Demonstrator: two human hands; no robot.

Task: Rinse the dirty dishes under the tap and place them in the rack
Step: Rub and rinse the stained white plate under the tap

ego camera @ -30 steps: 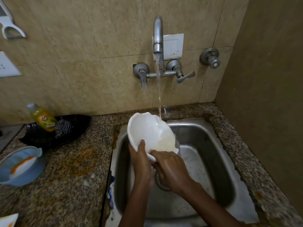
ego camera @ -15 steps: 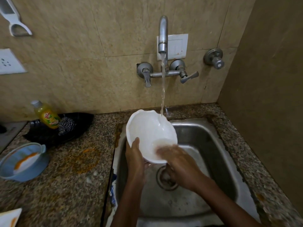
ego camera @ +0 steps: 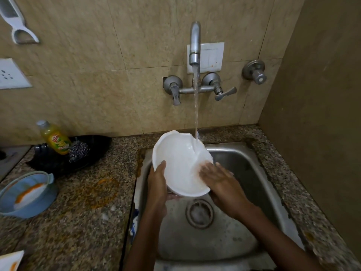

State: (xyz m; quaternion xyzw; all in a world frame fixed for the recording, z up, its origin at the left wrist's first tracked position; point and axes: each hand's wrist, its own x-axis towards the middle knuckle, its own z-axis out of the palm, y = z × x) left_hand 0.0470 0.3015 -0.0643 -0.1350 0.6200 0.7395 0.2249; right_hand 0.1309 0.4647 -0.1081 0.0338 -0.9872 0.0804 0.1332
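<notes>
A white bowl (ego camera: 178, 161) is held tilted over the steel sink (ego camera: 244, 169), its inside facing me. Water runs from the wall tap (ego camera: 195, 44) onto the bowl's upper right rim. My left hand (ego camera: 158, 182) grips the bowl's lower left edge, thumb inside. My right hand (ego camera: 220, 178) lies flat with fingers spread against the bowl's wet lower right inside; it is blurred. No rack is in view.
On the granite counter (ego camera: 88, 212) to the left stand a blue bowl (ego camera: 27, 194) with orange residue, a yellow dish-soap bottle (ego camera: 55, 138) and a steel scrubber (ego camera: 79, 151) on a black tray (ego camera: 93, 145). A white dish corner (ego camera: 9, 261) shows at bottom left. A wall stands close on the right.
My right hand has slid from the bowl's lower rim up across its inside, fingers now spread. The bowl has turned slightly flatter under the stream. My left hand keeps its hold.
</notes>
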